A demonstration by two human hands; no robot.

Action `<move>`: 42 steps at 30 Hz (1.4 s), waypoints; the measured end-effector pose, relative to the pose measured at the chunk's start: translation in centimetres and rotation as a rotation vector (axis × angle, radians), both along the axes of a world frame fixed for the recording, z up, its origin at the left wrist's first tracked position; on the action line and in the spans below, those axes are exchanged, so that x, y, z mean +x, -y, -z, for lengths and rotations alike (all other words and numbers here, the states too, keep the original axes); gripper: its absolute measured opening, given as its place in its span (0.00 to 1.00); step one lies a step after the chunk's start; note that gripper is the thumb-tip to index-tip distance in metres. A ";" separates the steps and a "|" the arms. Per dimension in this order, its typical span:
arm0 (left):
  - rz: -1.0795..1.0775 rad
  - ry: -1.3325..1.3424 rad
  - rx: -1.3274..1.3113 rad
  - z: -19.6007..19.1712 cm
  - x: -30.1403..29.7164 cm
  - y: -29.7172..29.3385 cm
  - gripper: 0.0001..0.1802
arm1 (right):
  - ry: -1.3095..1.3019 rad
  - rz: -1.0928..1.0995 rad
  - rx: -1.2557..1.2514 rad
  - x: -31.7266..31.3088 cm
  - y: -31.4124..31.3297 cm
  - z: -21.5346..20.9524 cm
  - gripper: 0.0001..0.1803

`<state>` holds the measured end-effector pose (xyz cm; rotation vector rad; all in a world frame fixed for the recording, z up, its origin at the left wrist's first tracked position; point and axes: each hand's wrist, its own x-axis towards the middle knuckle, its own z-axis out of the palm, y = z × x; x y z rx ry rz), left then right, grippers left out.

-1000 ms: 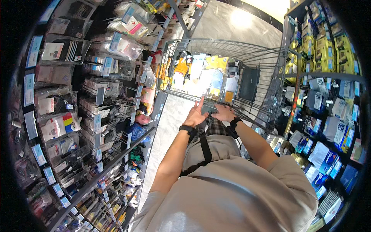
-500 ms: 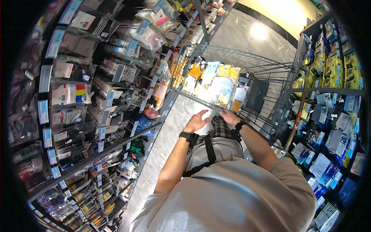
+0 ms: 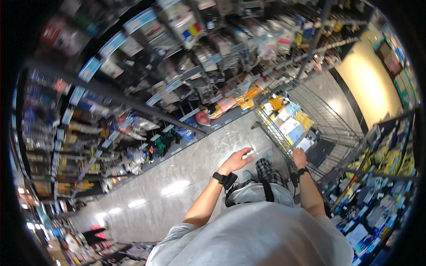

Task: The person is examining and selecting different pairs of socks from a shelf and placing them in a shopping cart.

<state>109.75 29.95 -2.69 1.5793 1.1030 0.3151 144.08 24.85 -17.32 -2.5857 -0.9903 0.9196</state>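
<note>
My left hand (image 3: 239,160) hangs over the floor in front of my body, fingers spread and holding nothing. On the near side of a grey wire shopping cart (image 3: 320,153), my right hand (image 3: 299,157) has its fingers curled on the rim, slightly blurred. Several packages lie in the cart: orange ones (image 3: 276,103), a yellow one (image 3: 304,119), a pale blue one (image 3: 291,107) and a white one (image 3: 304,144). Both wrists wear dark bands.
A long shelf rack (image 3: 168,84) with hanging packaged goods runs along the left and far side. Another rack (image 3: 377,199) with blue and yellow packs stands at right. Grey tiled floor (image 3: 177,195) stretches between them, toward a display (image 3: 84,244) at lower left.
My view has turned left, so the cart now appears farther right. My hands have moved apart: the left is away from the cart, the right is on its rim.
</note>
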 end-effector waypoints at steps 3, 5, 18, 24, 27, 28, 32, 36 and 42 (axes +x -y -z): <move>-0.063 -0.004 -0.017 -0.6 -3.1 2.3 0.28 | 0.118 -0.035 0.023 2.4 3.3 1.4 0.37; -0.102 -0.084 -0.012 -0.4 -5.1 4.0 0.28 | 0.196 -0.116 -0.093 1.5 4.2 -2.5 0.33; -0.132 0.032 0.015 1.0 -6.5 4.8 0.29 | 0.227 -0.171 -0.086 3.2 7.3 -3.4 0.19; -0.120 0.042 0.008 -0.1 -5.6 3.0 0.28 | 0.183 -0.219 -0.091 5.3 7.1 -2.3 0.21; -0.106 0.047 0.029 -0.4 -4.9 1.8 0.27 | 0.089 -0.151 0.063 7.6 6.6 -0.4 0.21; -0.117 0.046 0.025 -0.4 -4.6 1.4 0.27 | 0.088 -0.163 0.059 8.8 6.0 0.0 0.21; -0.180 0.028 0.014 0.4 -3.8 -0.2 0.28 | -0.439 -0.044 -0.271 13.8 2.2 0.7 0.30; -0.184 -0.070 -0.015 0.4 -2.1 -2.6 0.27 | -0.461 -0.094 -0.420 16.5 1.8 1.8 0.32; -0.168 -0.086 -0.026 0.8 1.9 -7.8 0.28 | -0.333 -0.558 -0.675 19.2 -3.5 4.6 0.28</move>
